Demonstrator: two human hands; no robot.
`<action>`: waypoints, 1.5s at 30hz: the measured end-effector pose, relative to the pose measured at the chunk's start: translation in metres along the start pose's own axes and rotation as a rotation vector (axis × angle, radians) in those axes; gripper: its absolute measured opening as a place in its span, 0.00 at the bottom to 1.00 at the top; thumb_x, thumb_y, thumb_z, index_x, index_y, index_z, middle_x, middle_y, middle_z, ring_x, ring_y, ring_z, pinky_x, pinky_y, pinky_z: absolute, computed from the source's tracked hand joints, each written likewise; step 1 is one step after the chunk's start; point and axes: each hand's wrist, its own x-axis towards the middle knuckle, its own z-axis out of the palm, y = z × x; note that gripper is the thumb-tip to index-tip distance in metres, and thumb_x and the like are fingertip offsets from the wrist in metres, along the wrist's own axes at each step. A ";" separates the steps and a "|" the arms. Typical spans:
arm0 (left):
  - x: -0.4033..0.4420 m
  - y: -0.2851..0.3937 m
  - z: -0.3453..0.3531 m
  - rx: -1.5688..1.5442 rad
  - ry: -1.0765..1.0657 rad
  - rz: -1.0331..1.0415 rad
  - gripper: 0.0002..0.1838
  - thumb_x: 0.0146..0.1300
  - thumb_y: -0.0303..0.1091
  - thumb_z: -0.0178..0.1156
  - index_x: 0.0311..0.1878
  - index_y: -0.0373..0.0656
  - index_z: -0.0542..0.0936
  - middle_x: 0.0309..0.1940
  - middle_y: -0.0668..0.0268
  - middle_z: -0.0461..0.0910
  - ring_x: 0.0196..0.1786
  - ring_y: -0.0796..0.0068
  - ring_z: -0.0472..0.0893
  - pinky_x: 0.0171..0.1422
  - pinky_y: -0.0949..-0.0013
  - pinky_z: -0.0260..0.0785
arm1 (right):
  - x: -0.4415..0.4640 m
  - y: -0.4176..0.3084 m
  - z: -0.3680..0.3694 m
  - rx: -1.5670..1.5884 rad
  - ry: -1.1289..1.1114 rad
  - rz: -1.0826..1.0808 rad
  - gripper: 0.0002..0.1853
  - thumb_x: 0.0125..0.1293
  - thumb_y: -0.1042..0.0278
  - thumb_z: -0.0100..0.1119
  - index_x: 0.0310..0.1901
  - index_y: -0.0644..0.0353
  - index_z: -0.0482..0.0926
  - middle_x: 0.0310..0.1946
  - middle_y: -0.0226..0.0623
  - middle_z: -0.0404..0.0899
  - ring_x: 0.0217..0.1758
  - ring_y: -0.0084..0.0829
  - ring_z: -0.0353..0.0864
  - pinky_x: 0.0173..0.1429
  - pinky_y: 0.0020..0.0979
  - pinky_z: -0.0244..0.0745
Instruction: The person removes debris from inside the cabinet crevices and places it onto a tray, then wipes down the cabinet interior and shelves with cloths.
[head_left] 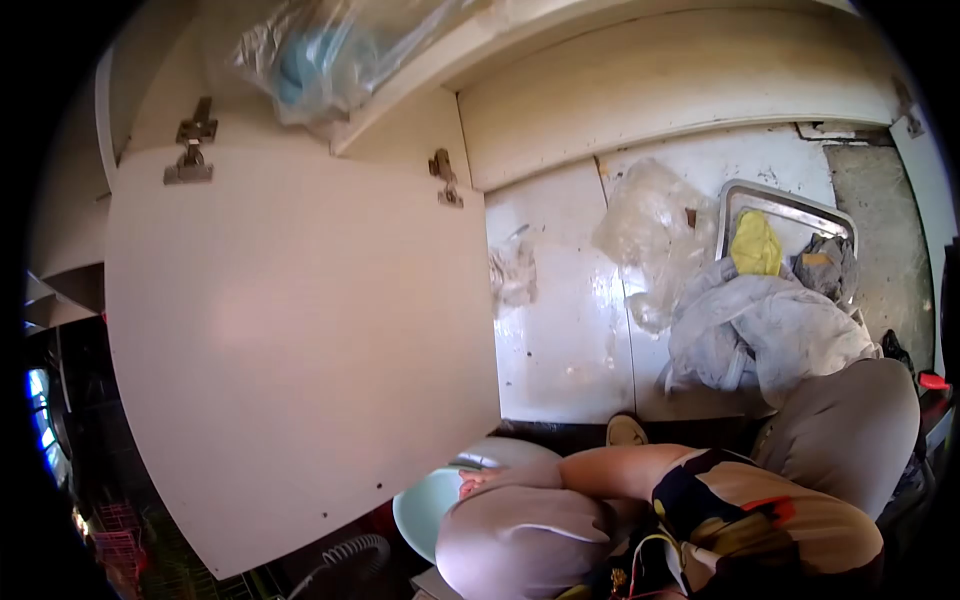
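Note:
My right forearm reaches left between my knees and passes behind my left knee. Beyond the knee, my right hand shows only some fingers, bent together at the inner rim of a light blue basin. Whatever they may hold is hidden by the knee. The basin stands low on the floor, partly covered by the open cabinet door and my leg. My left hand is out of sight.
The open cabinet door fills the left side. On the cabinet floor lie a clear plastic bag, a pale crumpled sheet, and a metal tray with a yellow cloth and grey cloth. A wrapped blue item hangs above.

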 end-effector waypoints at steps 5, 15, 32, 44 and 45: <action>0.003 0.000 -0.002 0.020 -0.006 0.000 0.07 0.66 0.25 0.47 0.45 0.40 0.72 0.36 0.62 0.73 0.33 0.70 0.70 0.38 0.69 0.63 | -0.007 -0.003 0.001 -0.067 -0.008 -0.022 0.17 0.62 0.62 0.52 0.47 0.66 0.75 0.49 0.50 0.74 0.54 0.43 0.72 0.53 0.39 0.69; 0.013 0.006 0.005 0.057 -0.067 0.040 0.09 0.66 0.26 0.48 0.47 0.40 0.73 0.38 0.59 0.74 0.37 0.66 0.73 0.43 0.67 0.65 | -0.026 -0.019 -0.005 -0.202 0.007 -0.107 0.16 0.61 0.63 0.52 0.44 0.66 0.77 0.45 0.50 0.77 0.49 0.44 0.76 0.50 0.39 0.71; 0.017 0.049 0.033 0.466 -0.473 0.498 0.11 0.66 0.26 0.48 0.49 0.38 0.74 0.43 0.54 0.77 0.44 0.58 0.77 0.51 0.63 0.68 | -0.099 -0.125 -0.082 -1.340 0.061 0.013 0.09 0.50 0.64 0.59 0.29 0.60 0.82 0.29 0.44 0.81 0.33 0.42 0.80 0.37 0.43 0.73; 0.134 0.100 0.291 1.006 -0.376 1.010 0.23 0.61 0.36 0.57 0.56 0.34 0.70 0.56 0.47 0.69 0.52 0.46 0.73 0.58 0.55 0.66 | -0.414 -0.233 -0.132 -1.705 0.706 0.474 0.10 0.52 0.75 0.58 0.37 0.65 0.78 0.38 0.47 0.79 0.43 0.47 0.77 0.49 0.42 0.72; 0.135 0.107 0.292 1.186 -0.453 0.824 0.22 0.61 0.35 0.58 0.55 0.34 0.70 0.53 0.48 0.72 0.50 0.49 0.75 0.56 0.55 0.68 | -0.435 -0.227 -0.124 -1.672 0.769 0.452 0.10 0.52 0.75 0.58 0.38 0.66 0.78 0.39 0.47 0.78 0.43 0.47 0.77 0.50 0.42 0.71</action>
